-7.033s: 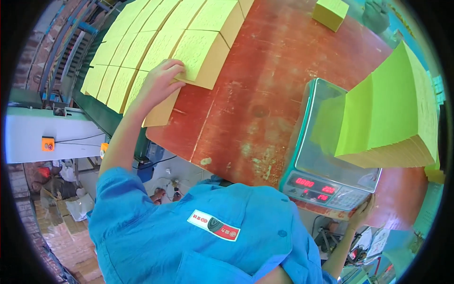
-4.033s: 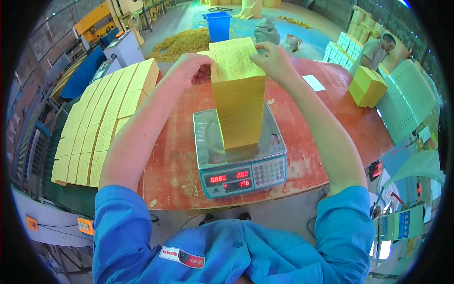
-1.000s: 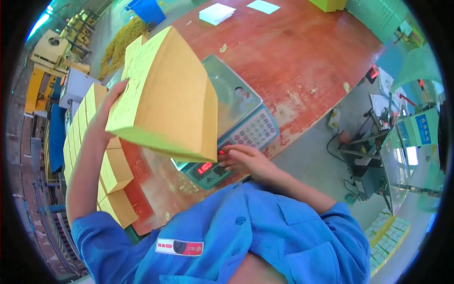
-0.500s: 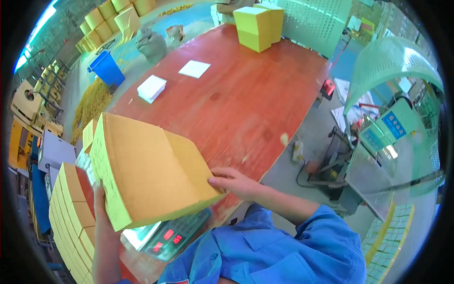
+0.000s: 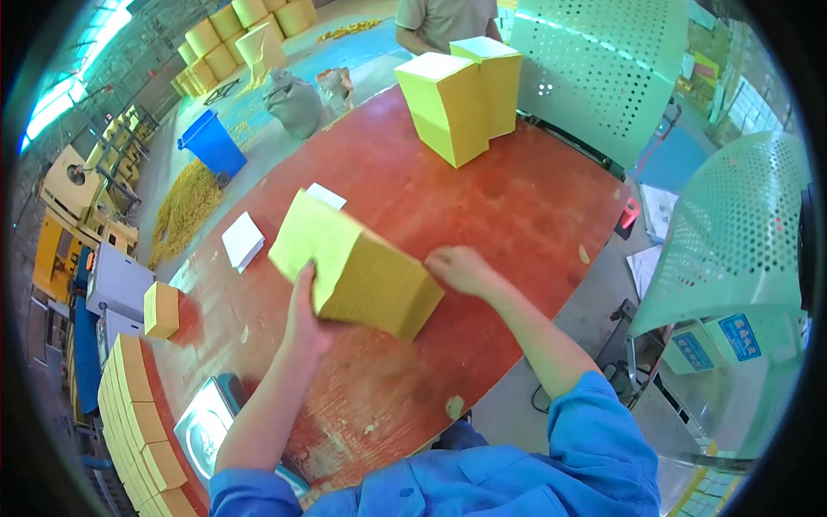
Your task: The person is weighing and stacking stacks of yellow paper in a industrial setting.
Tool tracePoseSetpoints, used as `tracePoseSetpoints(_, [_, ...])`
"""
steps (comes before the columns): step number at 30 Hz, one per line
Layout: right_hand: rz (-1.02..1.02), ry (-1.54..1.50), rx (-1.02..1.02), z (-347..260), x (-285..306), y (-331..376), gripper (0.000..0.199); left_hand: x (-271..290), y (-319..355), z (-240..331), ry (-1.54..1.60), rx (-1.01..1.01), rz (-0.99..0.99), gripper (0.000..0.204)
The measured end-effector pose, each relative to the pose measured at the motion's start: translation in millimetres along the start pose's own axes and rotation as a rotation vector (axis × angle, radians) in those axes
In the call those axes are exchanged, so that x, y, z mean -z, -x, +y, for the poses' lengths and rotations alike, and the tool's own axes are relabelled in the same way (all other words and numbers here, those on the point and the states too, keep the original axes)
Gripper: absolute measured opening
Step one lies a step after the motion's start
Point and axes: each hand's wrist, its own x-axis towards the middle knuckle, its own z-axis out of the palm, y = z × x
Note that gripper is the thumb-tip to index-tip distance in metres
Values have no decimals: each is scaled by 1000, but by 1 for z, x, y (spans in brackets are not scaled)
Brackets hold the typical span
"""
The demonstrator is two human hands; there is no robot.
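Note:
A thick stack of yellow paper [image 5: 379, 284] is held tilted above the red table. My left hand [image 5: 308, 314] grips its near left side, thumb lying over the pale yellow face and the other fingers hidden beneath. At the stack's right end, my right hand [image 5: 463, 270] has its fingers curled against the upper corner; the fingertips are partly hidden. Near my left forearm stands a digital scale [image 5: 205, 428] with a bright, shiny plate, partly covered by the arm. White sheets [image 5: 327, 196] show just behind the held stack.
On the red table [image 5: 517, 207] are a white paper pile [image 5: 244, 241], a small yellow block [image 5: 161, 310] and two tall yellow stacks [image 5: 448, 112] at the far end. Yellow blocks [image 5: 142, 405] line the left edge. A person [image 5: 448, 21] stands beyond. Perforated green machine guards [image 5: 724, 224] rise at right.
The yellow stack has gone from above the scale toward the table's middle and turned, both hands moving with it. The scale plate is uncovered, and my view has shifted.

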Motion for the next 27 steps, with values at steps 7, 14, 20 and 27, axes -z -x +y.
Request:
tracePoseSetpoints(7, [648,-44,44,103,37,16,19,-108,-170,26,-94,-62,123,71])
tracePoseSetpoints(14, [667,-14,213,104,44,20,15,-163,-286,73,-155,-26,123,80])
tracePoseSetpoints(20, [662,-62,138,100,45,23,14,-173,-280,83,-251,-45,63,85])
tracePoseSetpoints(27, [629,117,159,118,42,29,19,-81,-138,16,-962,-790,-600,67])
